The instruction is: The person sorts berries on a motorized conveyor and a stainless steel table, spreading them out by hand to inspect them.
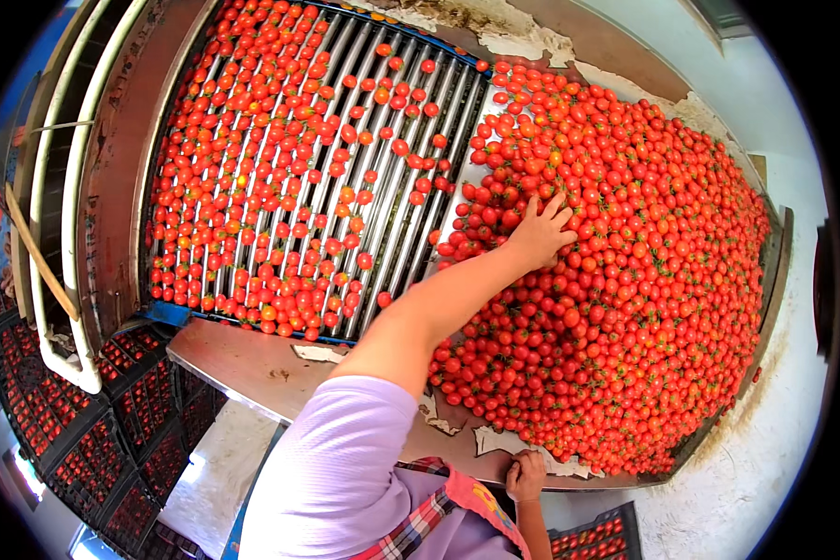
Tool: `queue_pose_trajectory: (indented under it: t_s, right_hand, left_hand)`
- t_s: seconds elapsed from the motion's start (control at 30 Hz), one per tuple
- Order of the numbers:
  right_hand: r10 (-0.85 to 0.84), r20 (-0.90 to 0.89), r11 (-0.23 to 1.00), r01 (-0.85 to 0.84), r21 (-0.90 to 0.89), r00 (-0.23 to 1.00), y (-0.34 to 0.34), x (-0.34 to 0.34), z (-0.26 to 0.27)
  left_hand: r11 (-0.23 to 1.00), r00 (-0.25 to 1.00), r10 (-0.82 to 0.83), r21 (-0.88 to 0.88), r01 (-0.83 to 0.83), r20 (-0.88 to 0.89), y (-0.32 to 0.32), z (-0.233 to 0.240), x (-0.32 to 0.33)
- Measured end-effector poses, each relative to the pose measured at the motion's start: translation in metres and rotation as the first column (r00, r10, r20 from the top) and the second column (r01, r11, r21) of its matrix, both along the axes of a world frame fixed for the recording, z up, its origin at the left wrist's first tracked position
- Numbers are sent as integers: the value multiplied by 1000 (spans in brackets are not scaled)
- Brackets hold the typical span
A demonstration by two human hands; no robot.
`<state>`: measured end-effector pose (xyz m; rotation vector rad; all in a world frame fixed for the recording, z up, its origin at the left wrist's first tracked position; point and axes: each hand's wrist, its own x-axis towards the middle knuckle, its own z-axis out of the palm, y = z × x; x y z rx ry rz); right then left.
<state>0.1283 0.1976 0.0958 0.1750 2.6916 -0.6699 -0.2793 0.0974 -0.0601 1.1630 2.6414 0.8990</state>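
Observation:
With its fingers spread, my left hand [542,234] reaches across and touches the near-left part of a large heap of cherry tomatoes [644,266]. No tomato is plainly gripped in it. The heap fills a metal hopper [455,434]. My right hand [525,476] rests on the hopper's near edge, its fingers curled; whether they grip the rim is hard to see. Left of the heap, steel rollers [392,231] carry scattered tomatoes [252,154], thickest toward the far left. My left forearm hides some of the heap and the rollers' near right end.
Black plastic crates [91,455] of tomatoes are stacked at lower left, and another crate [595,535] sits below the hopper. A white tubular frame [77,168] and a wooden stick [42,259] stand at the left. Torn paper [511,442] clings to the hopper's edge.

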Motion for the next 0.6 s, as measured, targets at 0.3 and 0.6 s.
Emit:
queue_pose_trajectory:
  t_s: [0.3,0.6]
  right_hand:
    - [-3,-33,999,4,39,999,1,2,0]
    - [-18,-88,1000,20,21,996,2,5,-2]
  left_hand:
    - [949,935,181,-196,-247,-304,-15,-30,-64]
    - [609,794,455,-510,-607,-402,-89,-3,-84]
